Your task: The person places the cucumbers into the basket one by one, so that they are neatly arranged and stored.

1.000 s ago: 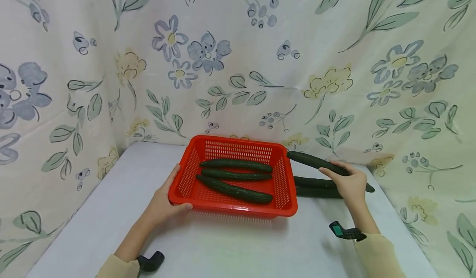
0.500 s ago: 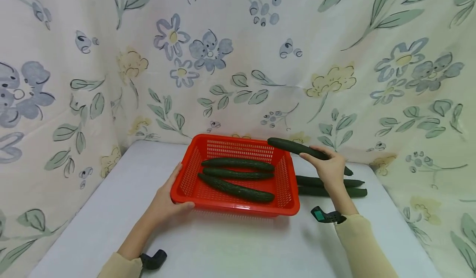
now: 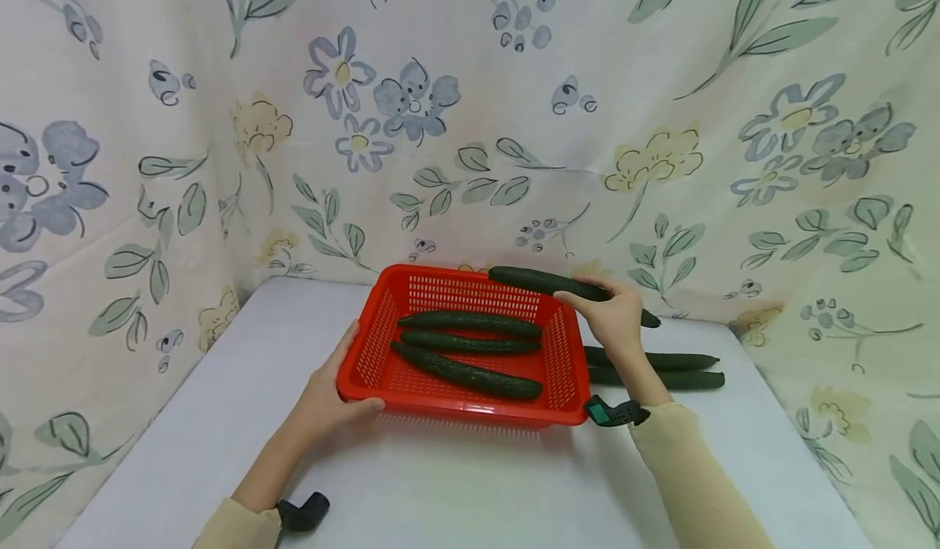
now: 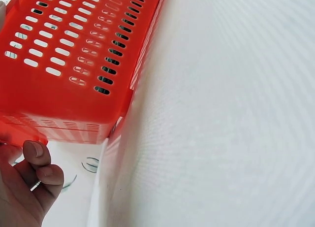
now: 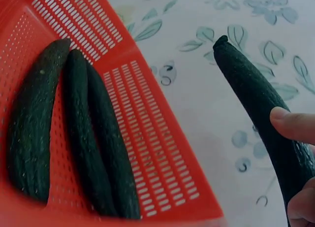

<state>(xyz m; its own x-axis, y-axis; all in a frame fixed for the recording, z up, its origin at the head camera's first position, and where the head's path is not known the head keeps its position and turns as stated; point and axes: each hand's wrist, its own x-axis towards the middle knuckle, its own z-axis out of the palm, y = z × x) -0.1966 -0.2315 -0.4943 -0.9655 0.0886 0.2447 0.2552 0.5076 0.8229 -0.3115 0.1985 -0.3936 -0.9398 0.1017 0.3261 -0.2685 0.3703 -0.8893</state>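
Observation:
A red plastic basket [image 3: 470, 409] with slotted walls holds three dark green cucumbers [image 3: 470, 374] lying side by side. My left hand [image 3: 323, 402] grips the basket's left end, thumb along the front rim and fingers at the side wall; the left wrist view shows curled fingertips [image 4: 37, 153] by the rim. Over the basket's back right corner, my right hand [image 3: 617, 316] pinches another cucumber [image 3: 532, 280] near its middle. In the right wrist view, that cucumber [image 5: 251, 84] is held between thumb and fingers, its stem end pointing away from the hand.
Right of the basket, two more cucumbers [image 3: 686, 380] lie on the white table [image 3: 470, 492], partly hidden by my right wrist and the basket. A floral curtain [image 3: 485, 125] hangs behind the table and along its sides.
My right hand has carried the cucumber leftward from above the two on the table to over the basket's back right corner. My left hand stays on the basket.

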